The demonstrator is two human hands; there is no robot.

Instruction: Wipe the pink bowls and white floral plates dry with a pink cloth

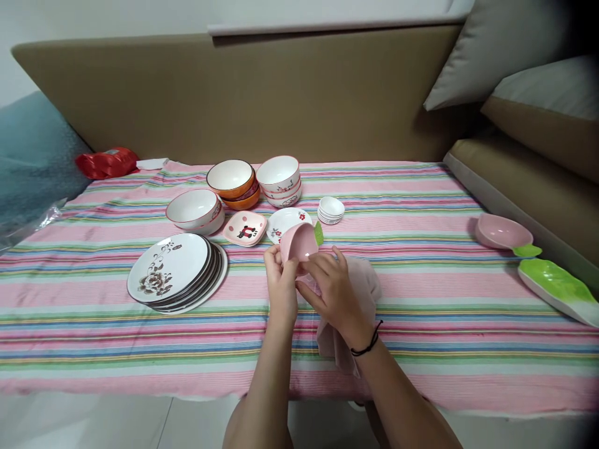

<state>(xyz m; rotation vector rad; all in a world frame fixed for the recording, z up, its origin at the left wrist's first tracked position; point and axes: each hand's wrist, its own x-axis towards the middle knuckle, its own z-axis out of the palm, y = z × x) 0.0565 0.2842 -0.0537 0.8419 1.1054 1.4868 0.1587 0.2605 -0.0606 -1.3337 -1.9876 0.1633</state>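
Note:
A small pink bowl (302, 242) with a green leaf-shaped handle is tilted up in front of me, its inside facing right. My left hand (283, 284) grips its left side, thumb at the near rim and fingers behind. At the near rim, the fingertips of my right hand (333, 284) are closed against the bowl. A pale pink cloth (367, 280) lies crumpled under and beside my right hand, partly hidden by it. Just behind the bowl is a white plate with red flowers (287, 218), next to square pink cat-patterned dishes (246, 227).
Stacked plates (168, 268) stand left, with white bowls (194, 209), orange bowls (231, 178) and patterned bowls (279, 174) behind. Tiny white dishes (331, 207) sit mid-table. At right are another pink bowl (503, 232) and a green dish (556, 284). A sofa back (327, 93) borders the striped cloth (435, 343).

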